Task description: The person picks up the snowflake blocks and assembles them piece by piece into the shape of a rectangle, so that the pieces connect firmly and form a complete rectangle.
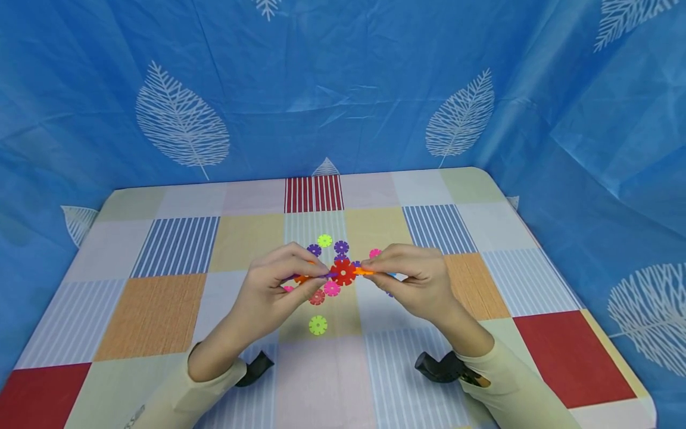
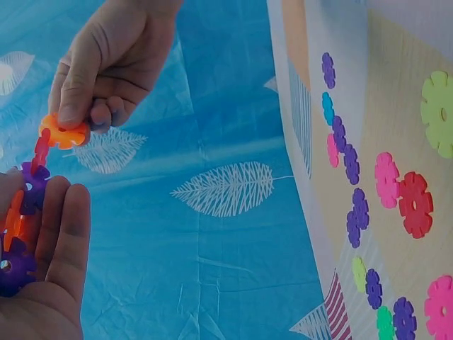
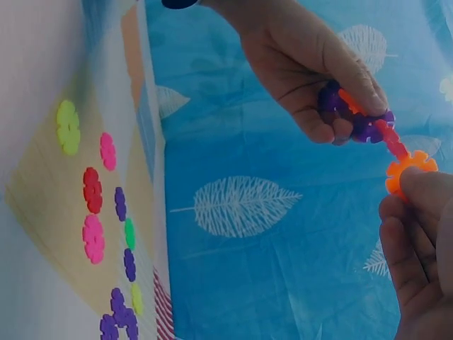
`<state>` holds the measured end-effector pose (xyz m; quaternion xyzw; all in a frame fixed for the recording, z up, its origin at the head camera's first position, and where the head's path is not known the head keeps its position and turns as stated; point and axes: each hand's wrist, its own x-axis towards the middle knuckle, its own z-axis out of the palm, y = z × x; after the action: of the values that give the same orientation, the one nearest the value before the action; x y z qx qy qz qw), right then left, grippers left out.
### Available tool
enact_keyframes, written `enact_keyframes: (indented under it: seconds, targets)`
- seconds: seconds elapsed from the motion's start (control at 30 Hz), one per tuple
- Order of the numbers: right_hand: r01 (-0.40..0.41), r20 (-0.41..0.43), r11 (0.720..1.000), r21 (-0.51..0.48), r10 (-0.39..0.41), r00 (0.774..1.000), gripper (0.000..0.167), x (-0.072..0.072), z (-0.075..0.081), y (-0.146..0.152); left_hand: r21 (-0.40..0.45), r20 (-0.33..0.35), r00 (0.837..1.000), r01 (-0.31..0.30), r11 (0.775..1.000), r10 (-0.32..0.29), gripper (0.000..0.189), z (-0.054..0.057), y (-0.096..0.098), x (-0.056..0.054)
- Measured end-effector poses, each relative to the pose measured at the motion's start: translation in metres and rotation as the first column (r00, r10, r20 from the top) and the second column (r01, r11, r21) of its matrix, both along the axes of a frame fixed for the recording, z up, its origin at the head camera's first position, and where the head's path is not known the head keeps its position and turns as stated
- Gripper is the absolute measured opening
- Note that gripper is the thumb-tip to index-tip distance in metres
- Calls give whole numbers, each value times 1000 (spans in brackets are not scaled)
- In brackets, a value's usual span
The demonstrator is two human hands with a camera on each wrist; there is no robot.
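Observation:
Both hands hold a short chain of interlocking plastic flower discs above the table. My left hand [image 1: 278, 283] pinches its purple disc [image 2: 35, 188] between thumb and fingers. Further down that end, an orange disc [image 2: 13, 221] and another purple disc [image 2: 15, 265] lie against the left palm. My right hand [image 1: 415, 277] pinches the orange disc [image 3: 409, 172] at the opposite end. Between the hands a red disc [image 1: 343, 272] joins the purple disc and this orange one, seen edge-on in both wrist views. Fingertips cover part of each held disc.
Loose discs lie on the patchwork tablecloth [image 1: 321, 381] beneath the hands: a yellow-green disc [image 1: 318, 325] nearest me, a pink disc [image 1: 332, 288], a red disc [image 3: 93, 190] and several purple ones. A blue curtain [image 1: 343, 89] with white leaves hangs behind the table.

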<state>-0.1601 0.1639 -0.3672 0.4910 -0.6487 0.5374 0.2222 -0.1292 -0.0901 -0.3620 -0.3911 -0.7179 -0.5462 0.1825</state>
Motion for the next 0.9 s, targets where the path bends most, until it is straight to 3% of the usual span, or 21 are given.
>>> enact_keyframes:
  seconds: [0.27, 0.57, 0.67, 0.9]
  targets:
    - [-34, -58, 999, 6, 35, 998, 16, 0, -1, -3, 37, -32, 998, 62, 997, -61, 14, 0, 3, 2]
    - [-6, -129, 1000, 19, 9, 992, 15, 1, 1, -5, -3, -100, 994, 32, 999, -32, 13, 5, 1, 3]
    - [28, -201, 999, 27, -22, 979, 14, 0, 3, -6, -21, -162, 987, 7, 1000, -10, 17, 7, 0, 2]
    - [94, -366, 995, 40, -73, 928, 11, 2, 11, -9, -34, -260, 966, -3, 999, -6, 18, 7, 1, 1]
